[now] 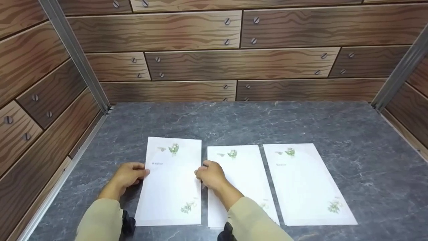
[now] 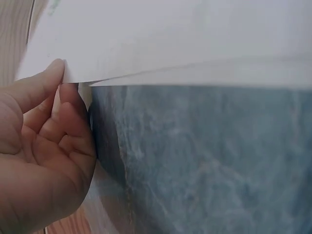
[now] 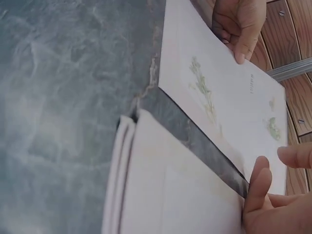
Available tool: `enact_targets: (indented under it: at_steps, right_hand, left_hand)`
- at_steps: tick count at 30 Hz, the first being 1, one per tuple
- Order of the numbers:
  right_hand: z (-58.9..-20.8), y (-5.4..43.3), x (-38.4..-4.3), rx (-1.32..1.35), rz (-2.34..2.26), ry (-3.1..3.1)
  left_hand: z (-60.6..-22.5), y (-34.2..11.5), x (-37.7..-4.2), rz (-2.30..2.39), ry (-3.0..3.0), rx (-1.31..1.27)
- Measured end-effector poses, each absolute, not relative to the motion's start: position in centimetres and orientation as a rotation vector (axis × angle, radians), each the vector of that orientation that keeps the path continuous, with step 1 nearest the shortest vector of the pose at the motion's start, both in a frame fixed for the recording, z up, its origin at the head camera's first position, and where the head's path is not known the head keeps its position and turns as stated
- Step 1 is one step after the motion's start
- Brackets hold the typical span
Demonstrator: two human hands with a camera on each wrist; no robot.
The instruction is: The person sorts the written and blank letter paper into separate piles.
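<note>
A white printed sheet of paper [image 1: 172,187], with green plant motifs and a short line of text, lies at the left of the row. My left hand [image 1: 128,175] pinches its left edge; in the left wrist view the thumb [image 2: 56,70] lies on top and the other fingers curl below. At the opposite edge is my right hand [image 1: 212,174], its fingers bent around that edge, thumb and fingertips close together. A middle stack of similar paper [image 1: 240,187] lies partly under my right wrist; layered edges show in the right wrist view.
A third similar paper [image 1: 307,187] lies at the right of the row. Under all of them is a dark grey marbled tabletop [image 1: 341,127]. Wood-patterned walls [image 1: 187,63] with metal corner posts [image 1: 78,53] enclose the back and sides.
</note>
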State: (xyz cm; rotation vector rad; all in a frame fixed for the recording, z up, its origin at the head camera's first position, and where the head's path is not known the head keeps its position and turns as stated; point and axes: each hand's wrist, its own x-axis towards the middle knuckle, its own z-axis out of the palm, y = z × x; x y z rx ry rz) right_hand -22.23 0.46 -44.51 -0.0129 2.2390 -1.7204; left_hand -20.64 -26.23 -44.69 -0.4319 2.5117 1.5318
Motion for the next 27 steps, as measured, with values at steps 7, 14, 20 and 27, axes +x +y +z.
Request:
enact_targets:
  at_steps: [7, 14, 20, 27]
  right_hand:
    - [-44.5, 0.4, -22.2, -0.022, -1.704, 2.245]
    - [-44.5, 0.6, -22.1, -0.095, -1.610, 2.491]
    - [-44.7, 0.7, -22.2, -0.169, -1.621, 2.635]
    - [-44.5, 1.0, -22.4, -0.191, -1.708, 2.630]
  left_hand:
    - [-44.5, -26.6, -20.7, 1.526, 2.462, -0.399]
    - [-44.5, -26.8, -20.6, 1.568, 2.453, -0.409]
    - [-44.1, -27.0, -20.5, 1.628, 2.405, -0.435]
    - [-43.2, -27.1, -20.8, 1.670, 2.383, -0.439]
